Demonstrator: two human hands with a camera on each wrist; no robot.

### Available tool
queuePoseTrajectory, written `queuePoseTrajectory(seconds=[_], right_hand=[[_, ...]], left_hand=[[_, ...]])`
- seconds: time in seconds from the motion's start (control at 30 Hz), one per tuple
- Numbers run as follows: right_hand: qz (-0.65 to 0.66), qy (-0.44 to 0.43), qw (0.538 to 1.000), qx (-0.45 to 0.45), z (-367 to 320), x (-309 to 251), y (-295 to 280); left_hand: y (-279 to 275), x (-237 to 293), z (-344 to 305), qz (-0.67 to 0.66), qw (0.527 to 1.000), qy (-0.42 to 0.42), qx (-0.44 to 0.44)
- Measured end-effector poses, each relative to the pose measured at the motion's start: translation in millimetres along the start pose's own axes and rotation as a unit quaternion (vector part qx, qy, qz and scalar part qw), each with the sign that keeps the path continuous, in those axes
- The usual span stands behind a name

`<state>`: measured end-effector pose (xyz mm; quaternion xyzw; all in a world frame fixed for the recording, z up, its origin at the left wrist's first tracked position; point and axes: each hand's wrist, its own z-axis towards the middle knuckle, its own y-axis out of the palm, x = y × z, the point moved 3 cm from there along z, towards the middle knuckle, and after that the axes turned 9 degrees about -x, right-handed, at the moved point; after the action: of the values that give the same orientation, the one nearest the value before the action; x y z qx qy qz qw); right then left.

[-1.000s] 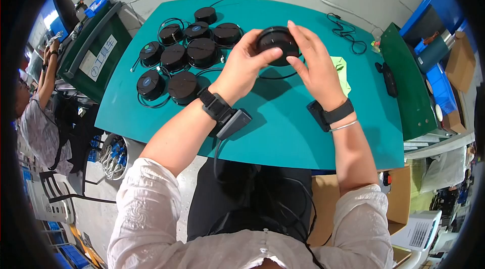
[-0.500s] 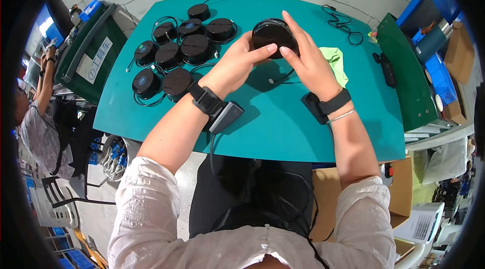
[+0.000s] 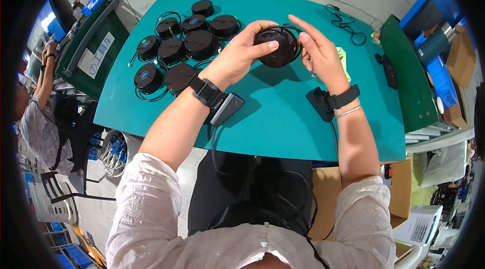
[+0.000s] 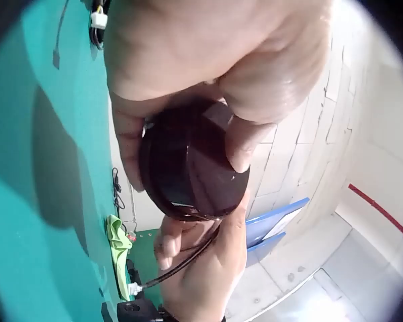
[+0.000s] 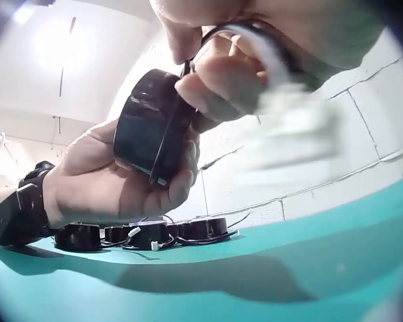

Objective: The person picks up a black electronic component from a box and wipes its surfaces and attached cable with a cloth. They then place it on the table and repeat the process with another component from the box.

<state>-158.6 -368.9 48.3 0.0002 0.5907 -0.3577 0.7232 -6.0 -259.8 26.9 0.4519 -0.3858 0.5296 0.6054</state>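
A round black puck-like device [image 3: 278,53] is held above the teal table, gripped by my left hand [image 3: 236,61] with the thumb across its flat face. Its thin black cable [image 3: 289,26] loops around the far rim. At the device's right side my right hand [image 3: 323,62] pinches this cable between thumb and fingers, with the index finger raised. A cable end with a blurred white connector [image 5: 292,127] hangs by the right hand in the right wrist view. In the left wrist view, the device [image 4: 188,168] shows its smooth side wall and face.
Several similar black devices [image 3: 199,44] with coiled cables stand at the table's left. Toward the right lie a light green cloth [image 3: 344,64] and a loose black cable [image 3: 348,25]. A green cabinet [image 3: 411,84] borders the right edge; another person [image 3: 43,122] is at far left.
Both hands held the device before. Now the left hand alone grips it, and the right hand has come off to the right with the cable, which now loops around the rim.
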Motion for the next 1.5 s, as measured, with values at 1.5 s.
queuePoseTrajectory(seconds=[1.5], right_hand=[[0.160, -0.035, 0.985, 0.063, -1, -5, -4]], left_hand=[[-5, -25, -2, -0.170, 0.965, -0.168, 0.106]])
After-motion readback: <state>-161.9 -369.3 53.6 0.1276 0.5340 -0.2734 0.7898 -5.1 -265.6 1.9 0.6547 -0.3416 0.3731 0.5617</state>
